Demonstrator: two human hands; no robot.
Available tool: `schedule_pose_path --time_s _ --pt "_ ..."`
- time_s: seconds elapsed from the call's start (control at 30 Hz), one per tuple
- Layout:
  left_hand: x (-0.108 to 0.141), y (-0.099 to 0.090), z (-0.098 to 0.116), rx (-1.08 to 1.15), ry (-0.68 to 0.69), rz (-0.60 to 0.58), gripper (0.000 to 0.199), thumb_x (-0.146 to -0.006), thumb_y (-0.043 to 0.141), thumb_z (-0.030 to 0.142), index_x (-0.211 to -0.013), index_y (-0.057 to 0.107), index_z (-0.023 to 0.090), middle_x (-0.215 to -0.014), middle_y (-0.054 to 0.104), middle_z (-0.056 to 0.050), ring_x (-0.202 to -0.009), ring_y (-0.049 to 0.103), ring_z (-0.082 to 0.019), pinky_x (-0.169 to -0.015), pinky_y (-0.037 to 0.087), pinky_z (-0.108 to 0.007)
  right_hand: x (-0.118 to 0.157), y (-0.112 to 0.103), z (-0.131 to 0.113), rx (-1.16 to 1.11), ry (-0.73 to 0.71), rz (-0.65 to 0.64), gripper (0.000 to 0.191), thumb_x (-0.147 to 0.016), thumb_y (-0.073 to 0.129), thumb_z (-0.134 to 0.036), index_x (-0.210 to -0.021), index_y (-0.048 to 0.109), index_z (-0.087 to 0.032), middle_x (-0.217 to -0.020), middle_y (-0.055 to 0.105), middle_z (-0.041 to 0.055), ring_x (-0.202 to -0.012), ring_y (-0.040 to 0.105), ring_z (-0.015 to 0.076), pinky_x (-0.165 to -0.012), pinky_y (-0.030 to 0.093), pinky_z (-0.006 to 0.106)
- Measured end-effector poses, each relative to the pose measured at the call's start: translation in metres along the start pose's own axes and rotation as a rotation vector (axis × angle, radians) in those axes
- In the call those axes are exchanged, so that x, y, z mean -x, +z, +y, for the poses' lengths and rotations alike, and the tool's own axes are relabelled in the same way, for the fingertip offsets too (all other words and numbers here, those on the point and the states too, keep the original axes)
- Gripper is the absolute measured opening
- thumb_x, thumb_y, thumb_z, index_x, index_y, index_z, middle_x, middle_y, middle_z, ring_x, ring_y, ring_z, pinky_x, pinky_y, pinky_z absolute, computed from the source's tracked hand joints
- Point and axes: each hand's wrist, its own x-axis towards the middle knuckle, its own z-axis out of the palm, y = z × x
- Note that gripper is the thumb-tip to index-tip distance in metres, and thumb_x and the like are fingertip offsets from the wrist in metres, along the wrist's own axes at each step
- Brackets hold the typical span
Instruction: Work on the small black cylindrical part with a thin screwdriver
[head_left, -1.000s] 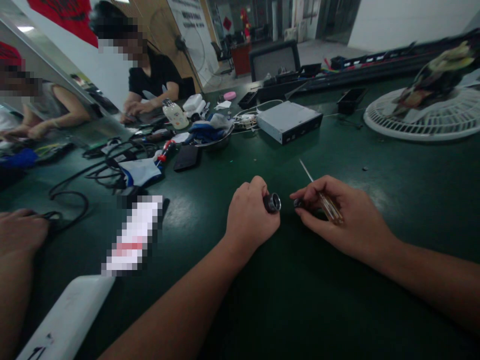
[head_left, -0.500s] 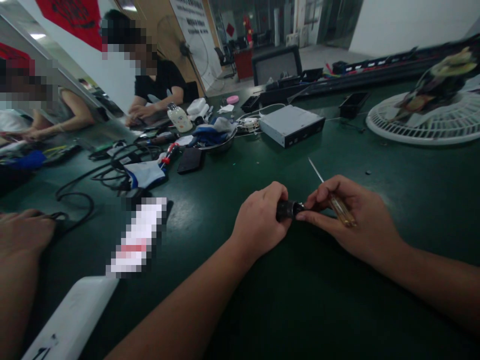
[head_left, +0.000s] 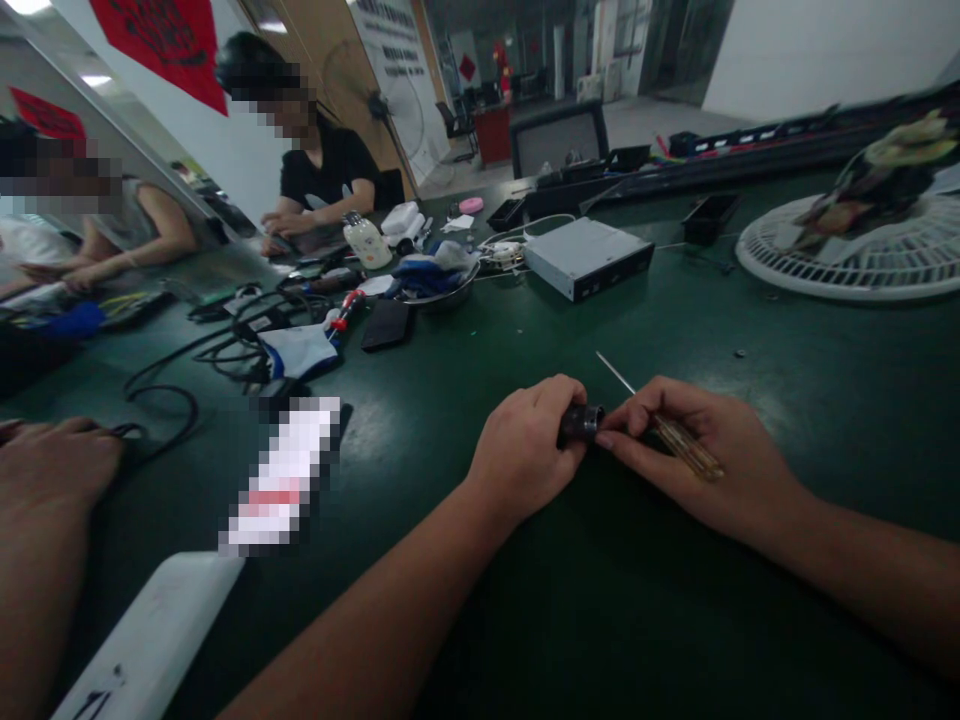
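Note:
My left hand [head_left: 525, 440] is wrapped round a small black cylindrical part [head_left: 583, 423], whose ringed end sticks out to the right past my fingers. The rest of the part is hidden inside the hand. My right hand [head_left: 697, 440] holds a screwdriver [head_left: 686, 447] with a clear amber handle, its thin shaft pointing away to the upper left and touching nothing. Thumb and forefinger of that hand meet at the mouth of the black part; whether they pinch anything small there I cannot tell.
A grey disc drive [head_left: 589, 256] lies beyond my hands, with a white fan grille [head_left: 862, 275] to its right. On the left are a phone [head_left: 285, 475], a white case [head_left: 154, 630], black cables [head_left: 187, 400] and another person's hand [head_left: 60, 465]. Two people sit across the table.
The screwdriver's shaft has swung left and lower as my right hand turned. The dark bit seen between its fingertips and the black part no longer shows, and the part's open end is visible.

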Motion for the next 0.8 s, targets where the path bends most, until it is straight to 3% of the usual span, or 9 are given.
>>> schedule_pose_path --time_s 0.27,0.4,0.57,0.67,0.8 --pt "0.0013 -0.0009 0.0011 0.013 -0.072 -0.006 0.026 -0.086 0.063 0.019 -0.111 0.054 0.022 -0.1 0.067 -0.004 -0.085 0.063 -0.019 -0.074 0.05 -0.035 -0.0011 -0.0007 -0.0077 -0.009 -0.063 -0.023 0.01 -0.095 0.067 -0.031 -0.1 0.065 -0.022 -0.105 0.075 0.0073 -0.083 0.073 0.021 -0.068 0.057 0.033" --pt "0.0011 -0.0021 0.0039 -0.013 -0.122 0.019 0.028 -0.088 0.062 0.02 -0.115 0.054 0.021 -0.103 0.068 -0.005 -0.09 0.063 -0.021 -0.081 0.051 -0.039 -0.0004 -0.0016 -0.0048 -0.097 -0.092 0.034 0.026 -0.103 0.055 -0.039 -0.116 0.072 -0.024 -0.105 0.075 0.0076 -0.092 0.071 0.0232 -0.074 0.056 0.035" --pt "0.0002 -0.0015 0.0014 -0.032 -0.201 0.089 0.026 -0.088 0.063 0.018 -0.114 0.058 0.021 -0.106 0.068 -0.006 -0.097 0.062 -0.023 -0.089 0.051 -0.043 0.0017 -0.0039 -0.0012 -0.23 -0.195 0.161 0.041 -0.108 0.043 -0.041 -0.1 0.079 -0.025 -0.087 0.072 0.0062 -0.079 0.065 0.0194 -0.069 0.051 0.034" --pt "-0.0004 -0.0003 -0.0021 -0.034 -0.212 0.111 0.021 -0.086 0.064 0.014 -0.105 0.06 0.021 -0.103 0.068 -0.004 -0.095 0.062 -0.021 -0.091 0.05 -0.043 0.0018 -0.0046 -0.0034 -0.255 -0.2 0.129 0.041 -0.107 0.045 -0.037 -0.09 0.079 -0.023 -0.081 0.069 0.0058 -0.075 0.063 0.0185 -0.066 0.049 0.034" --pt "-0.0009 0.0004 -0.0032 -0.034 -0.188 0.127 0.02 -0.082 0.067 0.011 -0.097 0.059 0.021 -0.097 0.067 -0.002 -0.09 0.061 -0.019 -0.086 0.049 -0.039 0.0001 -0.0035 -0.0049 -0.224 -0.188 0.043 0.033 -0.105 0.05 -0.031 -0.091 0.079 -0.024 -0.082 0.07 0.0041 -0.077 0.064 0.0176 -0.067 0.05 0.032"
